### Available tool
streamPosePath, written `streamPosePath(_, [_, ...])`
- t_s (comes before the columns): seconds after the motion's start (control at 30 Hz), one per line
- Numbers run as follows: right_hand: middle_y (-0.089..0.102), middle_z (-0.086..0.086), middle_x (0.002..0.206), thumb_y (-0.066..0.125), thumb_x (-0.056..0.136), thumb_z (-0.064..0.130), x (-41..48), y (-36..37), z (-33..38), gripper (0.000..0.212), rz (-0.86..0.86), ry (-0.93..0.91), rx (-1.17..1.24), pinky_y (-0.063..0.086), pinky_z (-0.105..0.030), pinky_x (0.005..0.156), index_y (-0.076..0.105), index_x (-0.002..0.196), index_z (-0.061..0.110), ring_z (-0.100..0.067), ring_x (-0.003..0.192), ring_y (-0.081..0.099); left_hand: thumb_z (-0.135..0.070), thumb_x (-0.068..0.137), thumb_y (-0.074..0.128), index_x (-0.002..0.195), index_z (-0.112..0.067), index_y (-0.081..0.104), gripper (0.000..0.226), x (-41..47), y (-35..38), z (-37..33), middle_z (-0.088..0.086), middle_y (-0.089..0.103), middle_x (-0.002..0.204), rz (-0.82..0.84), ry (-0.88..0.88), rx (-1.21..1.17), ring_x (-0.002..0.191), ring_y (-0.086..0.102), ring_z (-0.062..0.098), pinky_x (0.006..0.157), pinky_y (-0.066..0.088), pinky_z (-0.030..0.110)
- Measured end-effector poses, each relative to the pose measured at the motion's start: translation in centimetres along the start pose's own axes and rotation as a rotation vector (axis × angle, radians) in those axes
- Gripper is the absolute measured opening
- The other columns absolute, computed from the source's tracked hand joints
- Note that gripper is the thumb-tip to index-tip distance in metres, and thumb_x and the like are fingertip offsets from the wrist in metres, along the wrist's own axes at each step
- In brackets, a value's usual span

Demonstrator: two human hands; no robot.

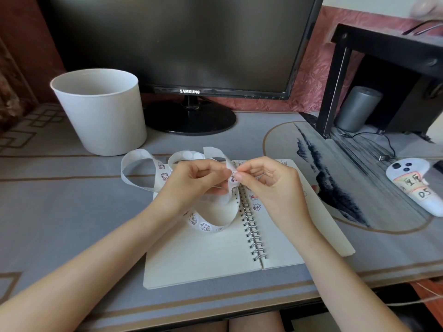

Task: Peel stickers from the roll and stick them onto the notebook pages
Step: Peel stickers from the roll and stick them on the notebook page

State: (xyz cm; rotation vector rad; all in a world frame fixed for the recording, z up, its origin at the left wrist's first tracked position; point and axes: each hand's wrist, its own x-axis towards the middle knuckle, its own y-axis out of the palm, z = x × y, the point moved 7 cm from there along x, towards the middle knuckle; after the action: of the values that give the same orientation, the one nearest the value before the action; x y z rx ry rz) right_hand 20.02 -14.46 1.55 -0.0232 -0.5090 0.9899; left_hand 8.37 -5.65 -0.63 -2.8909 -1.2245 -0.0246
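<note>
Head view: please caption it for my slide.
Left hand holds the sticker strip; right hand pinches it above the open notebook.

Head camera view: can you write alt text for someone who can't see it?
The left hand grips a looping sticker strip above an open spiral notebook on a grey desk, while the right hand pinches the strip's edge. A white bin and a dark monitor stand behind.
</note>
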Motion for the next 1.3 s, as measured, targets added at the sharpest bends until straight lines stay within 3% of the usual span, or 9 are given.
streamPosePath(0.1, [0.069,0.009,0.075,0.073,0.079,0.003,0.0,0.0,0.0,0.016,-0.006,-0.011,-0.020,0.046,-0.017,0.067,0.069,0.078,0.018,-0.006,0.072,0.064,-0.011,0.088,0.062,0.088,-0.002,0.071,0.012,0.0,0.1,-0.1,0.006,0.066,0.071,-0.004,-0.013,-0.015,0.067,0.062,0.008,0.071,0.055,0.019])
streamPosePath(0.3, [0.069,0.011,0.073,0.072,0.080,0.004,-0.3,0.2,0.6,0.013,-0.008,-0.046,-0.116,0.045,-0.014,0.063,0.069,0.077,0.016,-0.001,0.069,0.062,-0.015,0.082,0.068,0.080,-0.006,0.071,0.010,-0.3,-0.1,-0.3,0.018,0.068,0.079,-0.049,-0.029,-0.030,0.069,0.064,0.015,0.069,0.057,0.021])
streamPosePath(0.43, [0.068,0.011,0.075,0.072,0.081,0.008,-0.6,0.3,1.1,0.007,-0.017,-0.105,-0.219,0.047,-0.026,0.058,0.070,0.078,0.015,-0.011,0.061,0.060,-0.015,0.083,0.068,0.078,-0.004,0.070,0.012,-0.2,-0.4,0.0,0.022,0.071,0.082,-0.084,-0.055,0.003,0.068,0.067,0.020,0.073,0.058,0.025])
streamPosePath(0.63, [0.067,0.010,0.076,0.071,0.081,0.007,-0.7,0.3,1.6,0.005,-0.029,-0.224,-0.338,0.036,-0.007,0.061,0.070,0.079,0.011,0.001,0.066,0.057,-0.012,0.083,0.068,0.072,-0.006,0.069,0.013,-0.4,-0.5,-0.1,0.014,0.071,0.072,-0.106,-0.072,0.001,0.065,0.067,0.017,0.068,0.057,0.020])
streamPosePath(0.83, [0.064,0.009,0.080,0.068,0.082,0.015,-0.8,0.3,1.3,0.003,-0.033,-0.255,-0.420,0.035,-0.016,0.062,0.070,0.079,0.015,-0.004,0.068,0.056,-0.014,0.083,0.069,0.074,-0.007,0.070,0.012,-0.4,-0.5,0.0,0.010,0.071,0.070,-0.101,-0.089,0.000,0.067,0.068,0.018,0.075,0.057,0.025])
streamPosePath(1.1, [0.063,0.009,0.084,0.070,0.081,0.012,-0.9,0.5,1.8,0.005,-0.040,-0.270,-0.427,0.032,-0.013,0.064,0.069,0.076,0.014,-0.005,0.074,0.058,-0.013,0.083,0.070,0.074,-0.002,0.067,0.014,-0.5,-0.5,-0.2,0.013,0.071,0.070,-0.131,-0.083,-0.001,0.062,0.067,0.016,0.068,0.057,0.021])
streamPosePath(1.3, [0.063,0.011,0.095,0.069,0.081,0.015,-0.8,0.5,1.5,0.003,-0.031,-0.224,-0.382,0.035,-0.012,0.070,0.068,0.079,0.014,-0.004,0.089,0.060,-0.013,0.083,0.069,0.076,0.001,0.067,0.016,-0.5,-0.5,-0.2,0.017,0.071,0.073,-0.121,-0.071,-0.007,0.064,0.067,0.017,0.068,0.058,0.022])
